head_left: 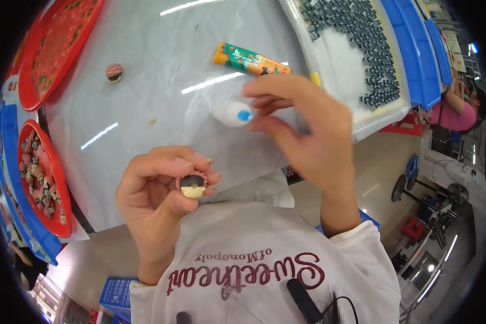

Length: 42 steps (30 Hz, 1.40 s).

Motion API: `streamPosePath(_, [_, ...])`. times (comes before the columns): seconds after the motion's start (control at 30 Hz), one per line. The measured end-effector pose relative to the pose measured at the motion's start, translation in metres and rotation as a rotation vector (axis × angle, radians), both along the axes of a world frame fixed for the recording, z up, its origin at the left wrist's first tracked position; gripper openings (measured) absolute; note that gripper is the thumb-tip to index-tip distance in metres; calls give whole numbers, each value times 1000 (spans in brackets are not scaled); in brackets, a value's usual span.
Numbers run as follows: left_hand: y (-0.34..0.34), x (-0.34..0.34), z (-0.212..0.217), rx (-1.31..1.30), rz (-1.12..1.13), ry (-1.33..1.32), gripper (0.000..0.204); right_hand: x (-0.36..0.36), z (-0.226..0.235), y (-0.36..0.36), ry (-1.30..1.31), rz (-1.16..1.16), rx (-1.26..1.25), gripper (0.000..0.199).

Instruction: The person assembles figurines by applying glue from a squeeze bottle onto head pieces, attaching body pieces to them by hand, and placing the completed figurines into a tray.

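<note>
Our left hand (148, 189) pinches a small pink, black and cream piece (192, 190) by the near edge of the grey tabletop (162, 116) stretching ahead; our right hand (321, 127), loosely spread, is beside a white blue-capped bottle (228, 114). Leftward, a red oval tray (61, 189) holds pink pieces (35, 171).

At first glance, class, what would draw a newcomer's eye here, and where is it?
Probably the pink, black and cream figurine piece pinched in the left hand, left of centre. Next, the blue-capped white bottle beside the right hand, then the dark pieces massed in the white tray at upper right.
</note>
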<state>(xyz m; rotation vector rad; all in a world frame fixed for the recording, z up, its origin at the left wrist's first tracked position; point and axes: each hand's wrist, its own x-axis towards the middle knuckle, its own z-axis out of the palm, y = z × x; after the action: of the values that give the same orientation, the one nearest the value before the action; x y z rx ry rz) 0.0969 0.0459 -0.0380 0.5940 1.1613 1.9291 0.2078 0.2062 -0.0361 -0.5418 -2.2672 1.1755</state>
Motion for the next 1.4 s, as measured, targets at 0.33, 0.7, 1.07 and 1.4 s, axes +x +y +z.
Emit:
streamPosePath(0.33, [4, 2, 3, -3, -43, -10, 28, 36, 12, 107, -421, -550, 432, 15])
streamPosePath(0.7, [-1, 0, 8, 2, -78, -72, 26, 39, 34, 60, 41, -251, -48, 17])
streamPosePath(1.07, [11, 9, 15, -148, -99, -108, 40, 15, 29, -14, 249, 322, -312, 25])
streamPosePath(1.4, [3, 8, 4, -57, -86, 60, 38, 9, 27, -22, 273, 323, -21, 32])
